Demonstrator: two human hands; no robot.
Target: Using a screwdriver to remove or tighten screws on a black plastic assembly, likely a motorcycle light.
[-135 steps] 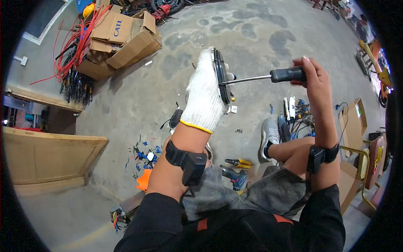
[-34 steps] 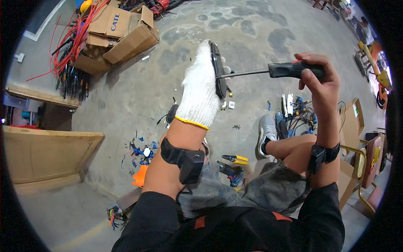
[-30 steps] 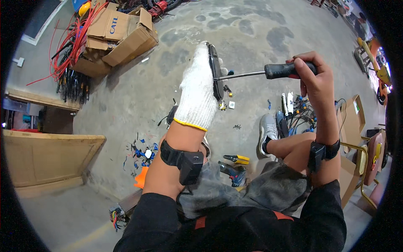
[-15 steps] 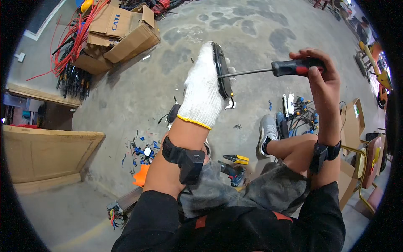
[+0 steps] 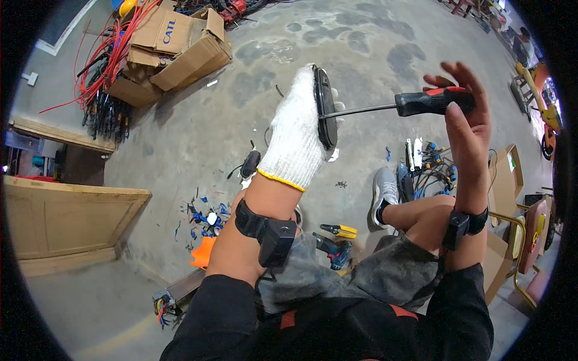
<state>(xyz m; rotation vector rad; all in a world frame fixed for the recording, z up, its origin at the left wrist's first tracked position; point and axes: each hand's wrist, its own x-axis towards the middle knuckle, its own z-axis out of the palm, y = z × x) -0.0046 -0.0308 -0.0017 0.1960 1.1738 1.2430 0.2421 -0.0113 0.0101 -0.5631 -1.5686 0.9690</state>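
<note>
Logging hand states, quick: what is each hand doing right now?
Left hand: closed on flat black oval part.
Right hand: fingers loose around red-and-black-handled screwdriver.

The right hand (image 5: 463,114) has loosened on the screwdriver (image 5: 415,103): its fingers, wrapped round the red and black handle half a second ago, now spread open, with the handle resting against the palm and thumb.
</note>
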